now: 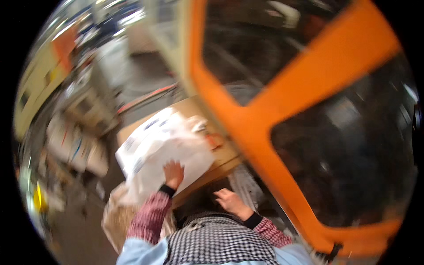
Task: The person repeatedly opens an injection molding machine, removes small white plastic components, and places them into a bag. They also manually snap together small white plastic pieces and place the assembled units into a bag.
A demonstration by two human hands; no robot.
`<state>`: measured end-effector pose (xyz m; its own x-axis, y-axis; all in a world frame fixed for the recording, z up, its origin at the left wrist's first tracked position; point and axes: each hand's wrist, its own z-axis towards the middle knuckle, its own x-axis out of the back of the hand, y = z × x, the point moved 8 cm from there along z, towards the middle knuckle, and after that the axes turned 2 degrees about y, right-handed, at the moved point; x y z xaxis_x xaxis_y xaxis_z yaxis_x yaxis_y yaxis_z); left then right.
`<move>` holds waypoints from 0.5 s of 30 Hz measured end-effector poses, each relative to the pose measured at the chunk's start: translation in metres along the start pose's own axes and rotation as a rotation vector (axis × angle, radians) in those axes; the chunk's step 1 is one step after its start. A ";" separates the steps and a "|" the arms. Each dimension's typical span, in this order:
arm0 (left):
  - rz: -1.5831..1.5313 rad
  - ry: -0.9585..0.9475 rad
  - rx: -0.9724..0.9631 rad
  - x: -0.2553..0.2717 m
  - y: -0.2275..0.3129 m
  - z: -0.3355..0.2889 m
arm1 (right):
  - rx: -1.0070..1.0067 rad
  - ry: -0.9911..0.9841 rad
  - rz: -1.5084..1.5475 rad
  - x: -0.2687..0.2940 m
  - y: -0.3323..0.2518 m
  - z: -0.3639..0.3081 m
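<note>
A white plastic bag (pixel 176 145), crumpled and with some dark printing, lies across a tan table (pixel 187 106) in front of me. My left hand (pixel 173 173) rests on the near part of this bag, fingers spread and holding nothing that I can see. Close to my waist, right of the bag and apart from it, is my right hand (pixel 232 204). Its fingers are loosely bent and somewhat blurred, with nothing visible in them. Small orange pieces (pixel 214 141) lie on the table by the bag's right edge.
A large orange-framed machine door (pixel 256 110) with dark windows rises close on my right. At lower left stands a translucent bag (pixel 117 216) with tan contents. Stuffed sacks (pixel 77 143) and a beige machine (pixel 86 106) are farther left, all smeared by motion.
</note>
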<state>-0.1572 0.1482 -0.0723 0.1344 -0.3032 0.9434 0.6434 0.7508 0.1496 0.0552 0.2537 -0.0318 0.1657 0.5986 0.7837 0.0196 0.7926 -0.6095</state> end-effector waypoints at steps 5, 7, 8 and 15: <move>-0.942 -0.561 -0.870 0.133 0.212 -0.034 | 0.144 0.257 0.083 -0.005 0.010 0.002; -1.132 -0.593 -1.204 0.194 0.297 -0.056 | 0.025 0.336 0.051 0.015 0.023 -0.027; -1.260 -0.559 -1.377 0.236 0.339 -0.077 | -0.051 0.369 0.041 0.020 0.029 -0.050; -1.562 -0.728 -1.630 0.327 0.486 -0.180 | -0.331 0.569 -0.017 0.035 0.033 -0.139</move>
<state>0.3345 0.3084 0.2554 -0.7960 0.4813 0.3670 -0.1491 -0.7436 0.6518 0.1986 0.2845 -0.0407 0.6561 0.3593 0.6637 0.3140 0.6697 -0.6730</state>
